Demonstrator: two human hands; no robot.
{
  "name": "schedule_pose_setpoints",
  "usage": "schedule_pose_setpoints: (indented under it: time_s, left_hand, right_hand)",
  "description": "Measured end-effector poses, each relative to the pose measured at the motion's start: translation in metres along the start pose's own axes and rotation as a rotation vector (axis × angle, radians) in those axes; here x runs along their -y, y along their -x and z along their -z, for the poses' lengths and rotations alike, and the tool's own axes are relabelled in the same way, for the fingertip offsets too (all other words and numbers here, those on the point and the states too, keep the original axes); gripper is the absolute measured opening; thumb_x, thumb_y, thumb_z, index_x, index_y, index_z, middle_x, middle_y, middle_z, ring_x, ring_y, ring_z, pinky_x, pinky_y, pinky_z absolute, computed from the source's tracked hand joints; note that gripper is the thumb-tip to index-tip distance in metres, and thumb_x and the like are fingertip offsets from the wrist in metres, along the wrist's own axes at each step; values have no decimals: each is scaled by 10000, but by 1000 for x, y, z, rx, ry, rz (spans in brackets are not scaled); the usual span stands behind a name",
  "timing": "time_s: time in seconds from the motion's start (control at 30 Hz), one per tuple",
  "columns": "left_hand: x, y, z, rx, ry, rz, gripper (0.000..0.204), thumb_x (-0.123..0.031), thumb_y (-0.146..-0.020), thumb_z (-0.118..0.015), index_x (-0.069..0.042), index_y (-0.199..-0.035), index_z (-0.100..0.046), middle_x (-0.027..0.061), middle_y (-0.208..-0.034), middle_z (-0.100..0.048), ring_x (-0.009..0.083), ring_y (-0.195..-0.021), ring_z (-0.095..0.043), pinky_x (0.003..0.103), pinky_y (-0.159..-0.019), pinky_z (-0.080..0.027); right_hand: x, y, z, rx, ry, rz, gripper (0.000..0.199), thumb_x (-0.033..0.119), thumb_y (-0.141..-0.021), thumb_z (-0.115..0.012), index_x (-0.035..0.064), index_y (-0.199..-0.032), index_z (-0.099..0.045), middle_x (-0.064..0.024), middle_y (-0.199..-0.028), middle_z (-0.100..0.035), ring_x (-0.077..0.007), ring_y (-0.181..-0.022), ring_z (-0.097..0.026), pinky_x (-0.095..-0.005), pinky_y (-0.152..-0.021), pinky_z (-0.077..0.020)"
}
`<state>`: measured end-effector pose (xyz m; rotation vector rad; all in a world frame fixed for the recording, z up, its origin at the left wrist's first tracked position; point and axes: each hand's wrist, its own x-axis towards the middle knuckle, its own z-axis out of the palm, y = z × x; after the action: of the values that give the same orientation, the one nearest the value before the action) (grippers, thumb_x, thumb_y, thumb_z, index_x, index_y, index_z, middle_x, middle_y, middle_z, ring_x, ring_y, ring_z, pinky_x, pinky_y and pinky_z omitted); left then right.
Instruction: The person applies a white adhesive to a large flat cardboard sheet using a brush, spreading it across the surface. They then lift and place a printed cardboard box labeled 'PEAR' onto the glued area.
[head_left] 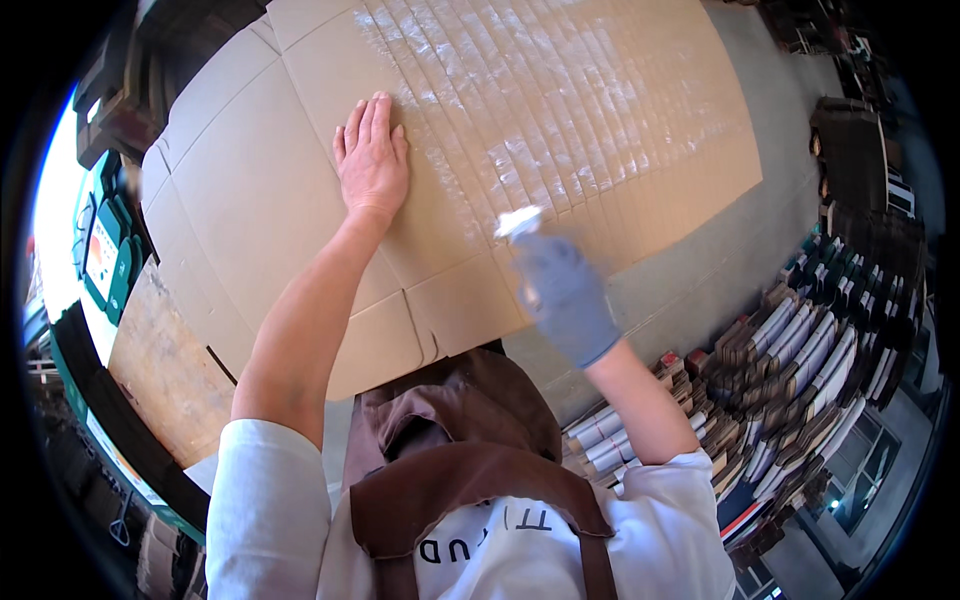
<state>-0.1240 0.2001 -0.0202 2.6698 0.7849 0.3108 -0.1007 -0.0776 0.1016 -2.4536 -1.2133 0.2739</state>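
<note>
Left hand (372, 152) flat on cardboard (250, 200)

Stacks of flattened boxes (800, 370) fan out in rows at lower right, dark cartons (860, 150) piled beyond them on the grey floor (700, 290), a green-and-white machine (105, 250) sits far left, a worn wooden board (160, 370) just beside it

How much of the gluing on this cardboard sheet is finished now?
Done: glossy wet stripes cover the upper right of the cardboard sheet. In hand: the gloved right hand holds a blurred white applicator at the stripes' lower edge; the bare left hand presses flat. Left: the dry left flaps.
</note>
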Motion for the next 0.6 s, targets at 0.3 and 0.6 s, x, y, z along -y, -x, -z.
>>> schedule_pose_setpoints:
  time_s: [0.3,0.6]
  left_hand:
    - [0,-2,-2,-7,-1,-2,475,-274,-1008,-419,-160,-1467,-371,15,-1510,-412,213,-1436,-297,445,-1193,-187]
    - [3,0,-3,23,-20,-8,489,-274,-1014,-412,-151,-1483,-348,27,-1514,-409,221,-1440,-289,444,-1198,-171]
  right_hand:
    - [7,7,-11,-36,-43,42,190,76,-787,-603,86,-977,-613,-80,-1124,-591,-324,-998,-555,-469,-819,-499]
    - [-22,-7,-1,-113,54,78,125,78,-786,-603,75,-910,-588,-106,-1047,-604,-344,-903,-575,-472,-743,-512]
